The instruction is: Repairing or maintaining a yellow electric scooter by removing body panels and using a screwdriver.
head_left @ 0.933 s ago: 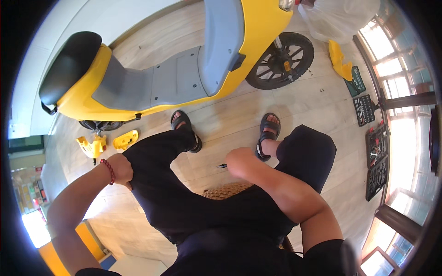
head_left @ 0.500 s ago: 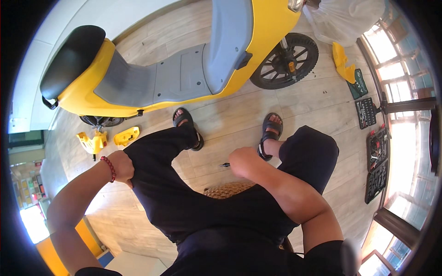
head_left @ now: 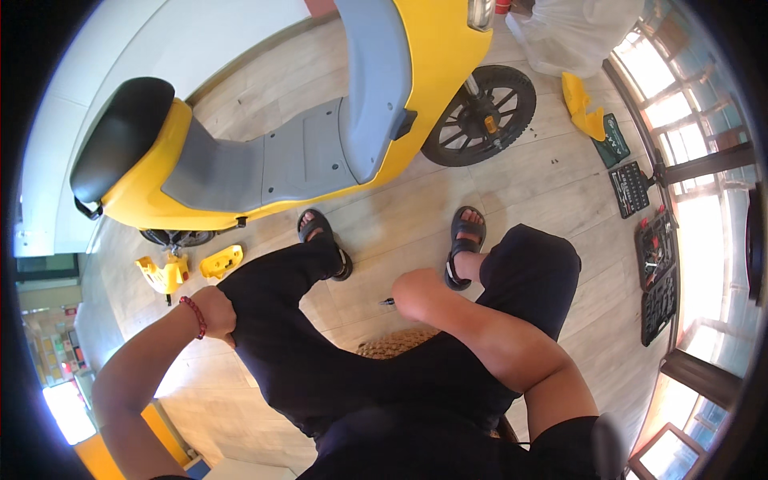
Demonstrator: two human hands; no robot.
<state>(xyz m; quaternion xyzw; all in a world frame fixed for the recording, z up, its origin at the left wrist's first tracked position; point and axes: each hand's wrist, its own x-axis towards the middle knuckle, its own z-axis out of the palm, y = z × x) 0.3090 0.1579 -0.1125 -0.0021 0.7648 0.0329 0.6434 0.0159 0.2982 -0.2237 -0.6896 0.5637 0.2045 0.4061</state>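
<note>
My left hand (head_left: 214,314), with a red bead bracelet (head_left: 194,317) at its wrist, rests on my left thigh (head_left: 272,320) in dark trousers; most of its fingers are hidden. My right hand (head_left: 412,294) is closed on a small dark tool (head_left: 388,302), whose tip pokes out to the left over the floor; its exact kind is unclear. Beyond my sandalled feet stands a yellow scooter (head_left: 384,172) with a grey footboard (head_left: 304,148), a black seat (head_left: 120,136) and a black front wheel (head_left: 512,120). A woven seat (head_left: 396,342) shows between my legs.
Two loose yellow parts (head_left: 222,262) lie near the rear wheel. At right are another yellow panel (head_left: 582,108), a green case (head_left: 613,140), a socket set (head_left: 628,188) and black toolboxes (head_left: 656,264) along the window wall. A translucent plastic bag (head_left: 568,32) sits at the upper right.
The whole view has shifted: the scooter, floor and feet sit slightly lower in the picture. Both hands keep about the same pose on and beside my legs.
</note>
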